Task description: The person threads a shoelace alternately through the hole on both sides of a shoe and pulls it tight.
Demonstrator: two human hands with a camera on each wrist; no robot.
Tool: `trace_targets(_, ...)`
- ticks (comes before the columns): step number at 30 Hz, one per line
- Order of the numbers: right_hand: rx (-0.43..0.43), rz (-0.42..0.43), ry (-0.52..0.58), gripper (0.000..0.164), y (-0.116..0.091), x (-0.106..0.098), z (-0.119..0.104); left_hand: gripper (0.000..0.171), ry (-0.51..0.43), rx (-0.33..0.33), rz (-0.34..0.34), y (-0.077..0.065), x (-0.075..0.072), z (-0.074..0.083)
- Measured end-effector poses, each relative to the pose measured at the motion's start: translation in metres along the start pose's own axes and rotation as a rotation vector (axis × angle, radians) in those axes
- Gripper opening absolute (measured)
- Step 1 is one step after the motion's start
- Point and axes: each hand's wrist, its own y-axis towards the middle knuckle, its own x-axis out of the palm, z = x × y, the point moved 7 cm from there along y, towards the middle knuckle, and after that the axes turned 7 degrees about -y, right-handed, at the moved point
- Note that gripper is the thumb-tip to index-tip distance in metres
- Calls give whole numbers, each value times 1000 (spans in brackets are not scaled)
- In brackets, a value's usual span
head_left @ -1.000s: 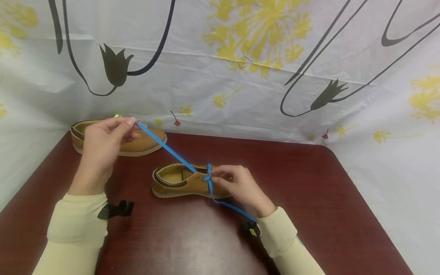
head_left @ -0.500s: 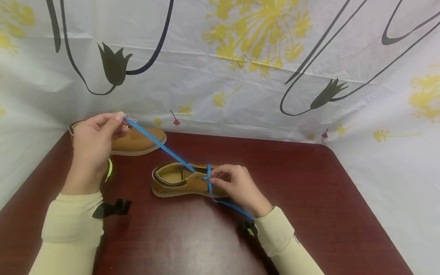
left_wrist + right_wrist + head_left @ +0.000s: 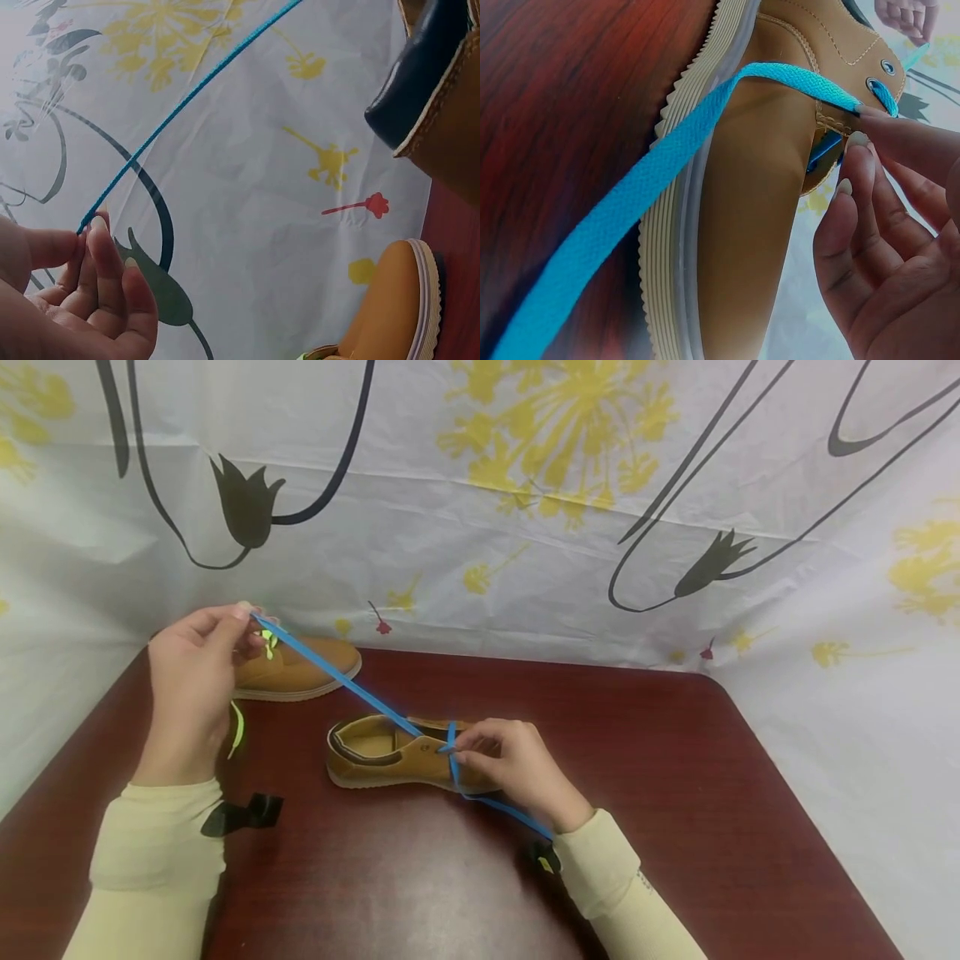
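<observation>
A tan shoe (image 3: 408,766) with a blue shoelace (image 3: 337,675) sits mid-table, its toe to the right. Up and to the left of it, my left hand (image 3: 193,685) pinches one end of the lace between thumb and forefinger. From there the lace runs straight down to the shoe's opening. At the eyelets, my right hand (image 3: 528,768) pinches the lace between thumb and fingertips, just beside an eyelet (image 3: 889,67) in the right wrist view. The lace's other end (image 3: 607,217) drapes over the sole onto the table. My right fingers cover the toe in the head view.
A second tan shoe (image 3: 303,675) stands at the back left, partly behind my left hand. Its yellow-green lace (image 3: 237,731) hangs down near my wrist. A white patterned sheet (image 3: 480,485) rises behind the dark red table (image 3: 637,735).
My left hand has moved left and slightly up, drawing more blue lace out of the shoe. The right hand stays at the eyelets. More of the back shoe's yellow-green lace shows.
</observation>
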Motion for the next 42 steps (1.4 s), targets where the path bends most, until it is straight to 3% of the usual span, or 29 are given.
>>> trace_targets(4,-5,-3,-20,12,1,1,-1,11,69,-20,-44,2,1,-4)
trace_targets(7,-17,-16,-56,12,3,0,-3,13,249,-13,-86,2,3,-9)
trace_targets(11,-30,-34,-140,9,0,-10,-5,24,494,73,-116,2,10,-12)
trace_targets(18,20,-95,-259,9,-19,-27,7,37,659,187,-217,-3,31,-17)
trace_targets(21,56,-119,-303,9,-30,-26,16,38,706,192,-244,-6,39,-21)
trace_targets(28,92,-167,-430,6,-55,-21,33,36,696,198,-312,-15,58,-36)
trace_targets(35,120,-237,-507,24,-73,-20,43,31,777,189,-389,-23,74,-58)
trace_targets(39,84,-249,-545,26,-82,-22,46,28,795,180,-425,-26,83,-70)
trace_targets(42,36,-256,-544,26,-87,-21,47,26,861,169,-459,-29,88,-80)
